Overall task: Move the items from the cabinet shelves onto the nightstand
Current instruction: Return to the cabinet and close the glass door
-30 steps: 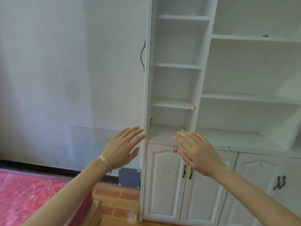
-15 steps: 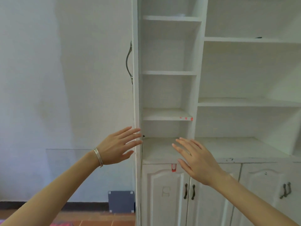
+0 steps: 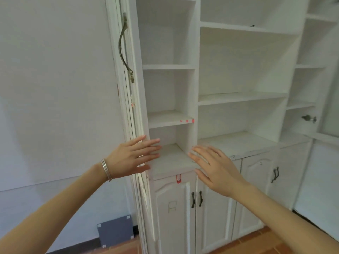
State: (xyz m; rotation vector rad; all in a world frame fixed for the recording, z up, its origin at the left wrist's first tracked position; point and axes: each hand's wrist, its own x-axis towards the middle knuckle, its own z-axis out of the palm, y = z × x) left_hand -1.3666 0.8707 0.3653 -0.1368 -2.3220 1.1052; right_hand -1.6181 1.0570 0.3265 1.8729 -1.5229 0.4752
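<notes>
A tall white cabinet [image 3: 196, 83] with open shelves fills the middle and right of the head view. The shelves I can see hold nothing, apart from a small dark thing [image 3: 252, 26] on an upper right shelf. My left hand [image 3: 131, 158], with metal bangles at the wrist, is raised flat with fingers spread in front of the cabinet's left edge. My right hand [image 3: 214, 168] is also flat and spread, hovering before the lowest open shelf [image 3: 170, 158]. Neither hand holds anything. No nightstand is in view.
An open white cabinet door [image 3: 126, 92] with a curved metal handle [image 3: 124, 46] stands edge-on at the left. Closed lower doors [image 3: 211, 208] with dark handles sit below the shelves. A grey panel [image 3: 115, 230] leans at the wall's foot. Terracotta floor tiles [image 3: 256, 242] lie below.
The view has moved closer to the cabinet and tilted. Both hands stay raised and spread, now nearer the lowest open shelf. The red bed at lower left has left the view.
</notes>
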